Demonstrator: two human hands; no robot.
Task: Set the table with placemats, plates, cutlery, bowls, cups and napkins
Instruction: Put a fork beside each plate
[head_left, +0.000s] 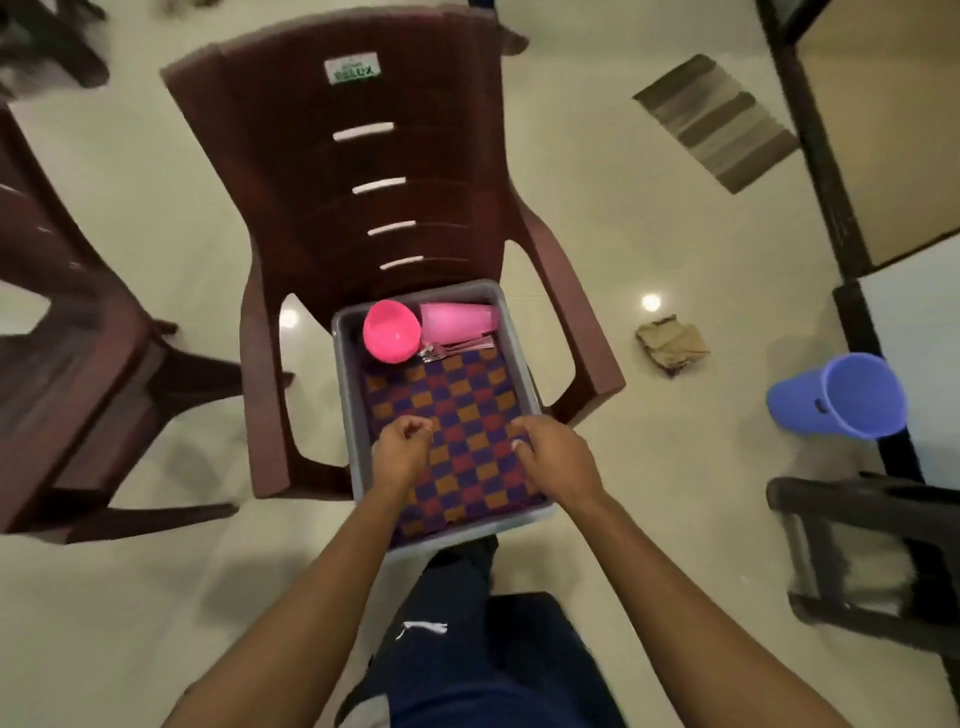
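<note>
The checkered placemat (457, 441) lies flat in a grey tub (345, 410) on the seat of a brown plastic chair (363, 171). It looks light and limp, likely woven cloth, so it should sag unless lifted by two edges or corners. The left hand (400, 449) is curled closed at its left edge; the right hand (556, 457) presses fingers onto the right side. Whether either already pinches the fabric, I cannot tell. Behind it sit a pink bowl (390, 330), a pink cup (457, 323) on its side, and partly hidden cutlery (457, 347). No plates or napkins show.
</note>
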